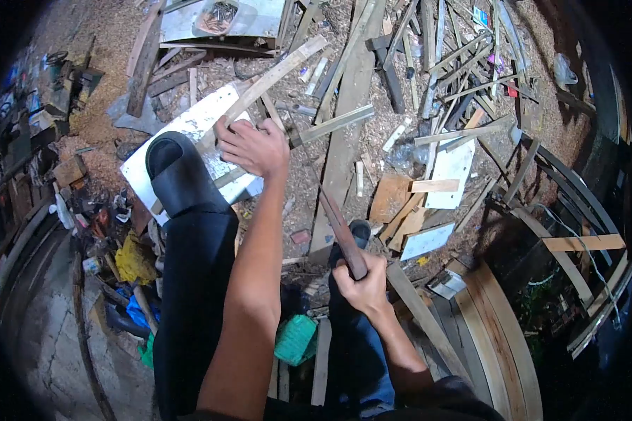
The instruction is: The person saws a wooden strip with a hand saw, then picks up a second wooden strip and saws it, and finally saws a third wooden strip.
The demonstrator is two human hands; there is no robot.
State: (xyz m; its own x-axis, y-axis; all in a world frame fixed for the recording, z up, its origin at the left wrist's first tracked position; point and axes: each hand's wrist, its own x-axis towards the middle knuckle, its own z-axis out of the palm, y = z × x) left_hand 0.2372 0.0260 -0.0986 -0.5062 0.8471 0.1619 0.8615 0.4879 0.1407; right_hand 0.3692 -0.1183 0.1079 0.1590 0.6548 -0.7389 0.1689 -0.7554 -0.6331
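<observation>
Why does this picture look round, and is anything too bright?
In the head view, the dark rounded border suggests a wide lens, perhaps bending the planks at lower right; there too, the white board under the left slipper looks nearly washed out.

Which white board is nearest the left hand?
The white board beneath the left hand and the left foot's dark slipper; the others lie farther away, one bearing a container.

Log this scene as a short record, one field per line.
Left hand: fingers curled at a pale wooden strip
Right hand: gripping a brown handle
Left foot: dark slipper at a white board
Between the forearms: green bundle
Ground: scattered wood pieces, shavings
</observation>
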